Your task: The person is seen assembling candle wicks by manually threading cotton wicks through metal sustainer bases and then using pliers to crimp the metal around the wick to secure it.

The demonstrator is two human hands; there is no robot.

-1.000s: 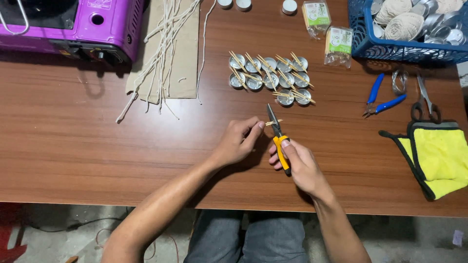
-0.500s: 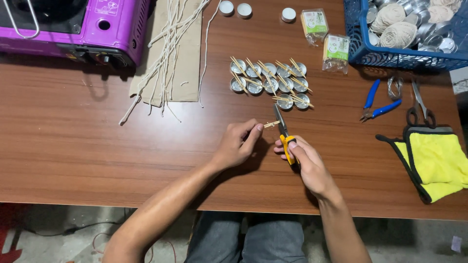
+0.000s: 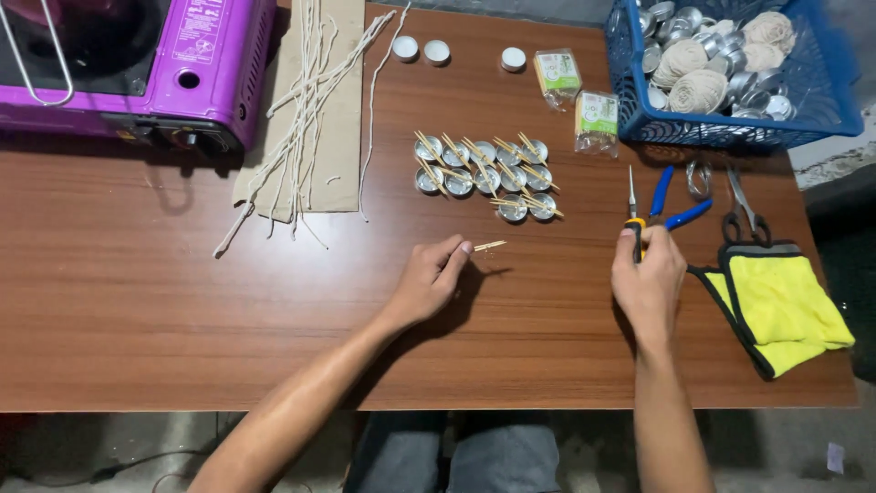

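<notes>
My left hand (image 3: 431,278) pinches a short wooden stick piece (image 3: 489,245) just above the brown table (image 3: 137,301). My right hand (image 3: 649,279) is out to the right, closed on the yellow and black handle of a pair of narrow pliers (image 3: 632,205) whose tip points away from me. Blue-handled pliers (image 3: 672,205) lie right beside that tool. A cluster of small metal cups with wooden sticks across them (image 3: 485,173) sits beyond my left hand.
A purple portable stove (image 3: 137,64) stands at the back left, with white wick strings on cardboard (image 3: 306,100) next to it. A blue basket (image 3: 639,110) of cups and string balls is back right. Scissors (image 3: 744,210) and a yellow cloth (image 3: 785,306) lie at right.
My right hand has moved to the right with the yellow-handled pliers, away from the stick. My left hand still holds the stick piece in about the same place.
</notes>
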